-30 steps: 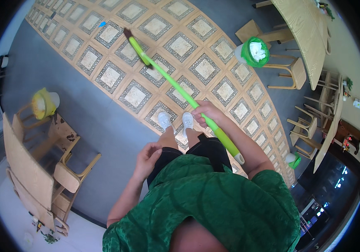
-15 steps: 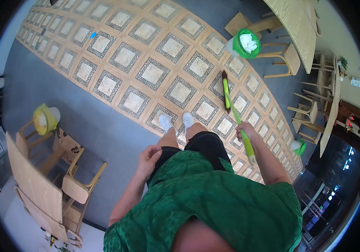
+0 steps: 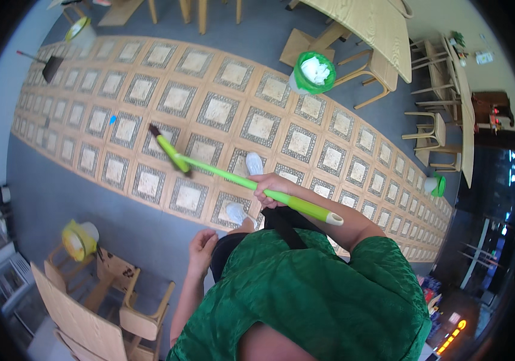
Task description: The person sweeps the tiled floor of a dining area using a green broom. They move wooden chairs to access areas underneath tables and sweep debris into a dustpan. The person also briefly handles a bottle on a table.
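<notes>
Here the patterned tile floor [image 3: 221,114] fills the upper middle of the frame, and the green broom [image 3: 239,178] slants across the centre, its dark head up left; sweeping likely goes best with the head kept flat and low. The right hand [image 3: 272,185] wraps closed around the handle, the left hand [image 3: 202,249] hangs loosely curled and empty at lower centre, and the bristles are blurred.

My one head camera looks steeply down from close above my shirt [image 3: 305,295]; the floor [image 3: 221,108] stretches away toward twelve o'clock.
</notes>
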Demonstrator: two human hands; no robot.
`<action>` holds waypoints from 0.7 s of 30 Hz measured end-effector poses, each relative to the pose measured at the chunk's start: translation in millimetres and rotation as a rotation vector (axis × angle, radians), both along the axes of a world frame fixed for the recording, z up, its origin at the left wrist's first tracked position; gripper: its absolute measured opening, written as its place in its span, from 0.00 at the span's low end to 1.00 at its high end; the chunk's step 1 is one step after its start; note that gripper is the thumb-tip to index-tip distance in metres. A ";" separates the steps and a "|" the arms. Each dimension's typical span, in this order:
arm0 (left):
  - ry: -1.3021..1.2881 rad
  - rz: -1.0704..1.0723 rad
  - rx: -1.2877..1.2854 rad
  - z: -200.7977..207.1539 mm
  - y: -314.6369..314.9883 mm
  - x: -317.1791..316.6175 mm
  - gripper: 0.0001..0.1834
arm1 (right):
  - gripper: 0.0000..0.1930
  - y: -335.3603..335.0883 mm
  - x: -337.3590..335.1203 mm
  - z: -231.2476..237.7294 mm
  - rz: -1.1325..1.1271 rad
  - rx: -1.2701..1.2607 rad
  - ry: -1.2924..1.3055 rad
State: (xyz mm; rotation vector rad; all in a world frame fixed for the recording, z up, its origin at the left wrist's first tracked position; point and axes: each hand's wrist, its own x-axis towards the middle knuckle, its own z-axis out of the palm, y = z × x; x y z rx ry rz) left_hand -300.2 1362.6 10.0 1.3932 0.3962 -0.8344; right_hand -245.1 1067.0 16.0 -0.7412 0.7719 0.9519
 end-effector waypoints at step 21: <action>0.076 -0.240 0.203 -24.9 -173.3 257.7 0.07 | 0.39 -322.8 119.1 -41.5 0.617 -1.285 -0.112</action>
